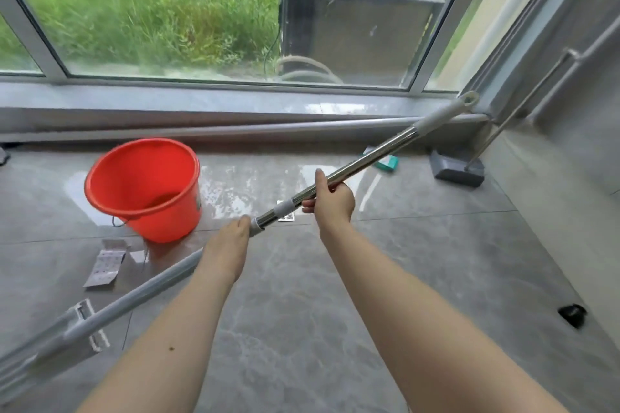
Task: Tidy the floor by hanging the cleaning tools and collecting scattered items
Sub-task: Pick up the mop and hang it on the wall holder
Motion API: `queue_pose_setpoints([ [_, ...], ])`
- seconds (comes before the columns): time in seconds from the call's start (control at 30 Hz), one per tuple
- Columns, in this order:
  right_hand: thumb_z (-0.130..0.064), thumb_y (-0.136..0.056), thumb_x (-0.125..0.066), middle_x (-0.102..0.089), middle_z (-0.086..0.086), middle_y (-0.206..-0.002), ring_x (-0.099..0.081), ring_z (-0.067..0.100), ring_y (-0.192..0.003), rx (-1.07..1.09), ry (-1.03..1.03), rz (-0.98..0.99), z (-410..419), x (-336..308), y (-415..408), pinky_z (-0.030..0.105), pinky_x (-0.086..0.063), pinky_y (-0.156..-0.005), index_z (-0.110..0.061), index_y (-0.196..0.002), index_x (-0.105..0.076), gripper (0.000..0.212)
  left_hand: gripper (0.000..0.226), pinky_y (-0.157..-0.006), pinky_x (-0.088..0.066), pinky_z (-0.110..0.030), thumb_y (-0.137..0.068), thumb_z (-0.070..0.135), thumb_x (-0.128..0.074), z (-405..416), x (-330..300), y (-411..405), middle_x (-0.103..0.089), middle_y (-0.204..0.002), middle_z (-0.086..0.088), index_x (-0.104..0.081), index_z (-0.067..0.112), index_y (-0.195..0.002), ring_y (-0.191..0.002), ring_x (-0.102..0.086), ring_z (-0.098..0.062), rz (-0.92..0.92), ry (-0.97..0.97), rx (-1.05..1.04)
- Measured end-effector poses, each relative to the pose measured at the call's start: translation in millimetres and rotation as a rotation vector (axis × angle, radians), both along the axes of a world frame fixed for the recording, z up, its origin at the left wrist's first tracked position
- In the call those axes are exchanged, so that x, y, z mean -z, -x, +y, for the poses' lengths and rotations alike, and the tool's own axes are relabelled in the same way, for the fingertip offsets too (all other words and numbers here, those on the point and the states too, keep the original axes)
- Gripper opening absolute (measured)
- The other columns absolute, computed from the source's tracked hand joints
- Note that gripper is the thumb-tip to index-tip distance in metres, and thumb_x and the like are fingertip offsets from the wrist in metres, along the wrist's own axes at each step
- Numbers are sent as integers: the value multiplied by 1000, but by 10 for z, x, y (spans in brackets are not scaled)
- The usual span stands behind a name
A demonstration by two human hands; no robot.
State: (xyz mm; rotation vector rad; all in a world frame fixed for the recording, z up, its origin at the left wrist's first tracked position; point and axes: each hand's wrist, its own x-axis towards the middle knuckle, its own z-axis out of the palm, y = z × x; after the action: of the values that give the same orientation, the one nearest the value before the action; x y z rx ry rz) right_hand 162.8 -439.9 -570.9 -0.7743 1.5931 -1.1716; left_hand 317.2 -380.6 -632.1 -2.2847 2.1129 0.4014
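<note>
We are holding a long mop with a shiny steel handle [362, 164] in both hands, slanting it from the lower left up toward the right corner of the window. Our right hand [330, 199] is wrapping its fingers [310, 204] closed around the steel tube, thumb lying along the top. Our left hand [231, 245] is gripping the pole lower down, just below the grey plastic collar [281, 208]; its fingers are curling under the pole, out of sight, so we cannot tell how tightly they are closing. Below that hand the grey lower shaft [134, 298] is running down to the flat grey mop head [67, 332], which is sitting low near the glossy grey tiled floor [385, 261] at the left edge; we cannot tell whether it is touching. The white end cap with its hanging loop [468, 100] is pointing at the window frame corner.

A round red plastic bucket [144, 188] is standing upright on the floor to the left of our hands. Just beside its base, crumpled silvery blister packs [105, 266] are lying flat. A teal and white small box [385, 161] is lying behind the handle near the grey stone window ledge [201, 100]. In the right corner a grey brush head with a thin metal pole [458, 169] is leaning against the wall. A small black object [572, 313] is lying by the right wall.
</note>
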Motion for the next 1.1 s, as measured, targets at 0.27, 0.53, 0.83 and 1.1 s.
queue_pose_setpoints([
  [0.27,-36,-94,-54,-57,3,-66,-51,0,-31,-80,140,88,-176,-2011,414,13,-44,-37,-9,-80,-52,30,28,-85,-51,-41,-93,0,-43,-171,-1894,567,-52,-120,-9,-38,7,-120,-109,-58,-25,53,-20,56],
  [0.53,-40,-93,-53,-57,4,-65,-54,14,-51,-19,265,162,-304,-3700,1206,30,-53,-55,-11,-76,-53,34,13,-74,-47,-41,-95,9,-46,-461,-3533,1348,-60,-111,-9,-38,11,-104,-98,-61,-31,177,65,163],
  [0.83,-43,-93,-52,-56,4,-61,-51,11,-43,151,385,160,-394,-4854,2232,22,-45,-43,-14,-65,-50,40,20,-73,-45,-38,-94,15,-51,-863,-4688,2338,-65,-111,-14,-43,12,-112,-98,-63,-36,192,213,362],
  [1.1,-48,-92,-50,-55,1,-60,-52,10,-46,191,487,242,-645,-5565,2842,20,-42,-42,-18,-67,-52,40,30,-77,-48,-39,-91,16,-58,-1413,-5330,3081,-66,-113,-21,-45,9,-117,-99,-64,-38,339,265,455],
])
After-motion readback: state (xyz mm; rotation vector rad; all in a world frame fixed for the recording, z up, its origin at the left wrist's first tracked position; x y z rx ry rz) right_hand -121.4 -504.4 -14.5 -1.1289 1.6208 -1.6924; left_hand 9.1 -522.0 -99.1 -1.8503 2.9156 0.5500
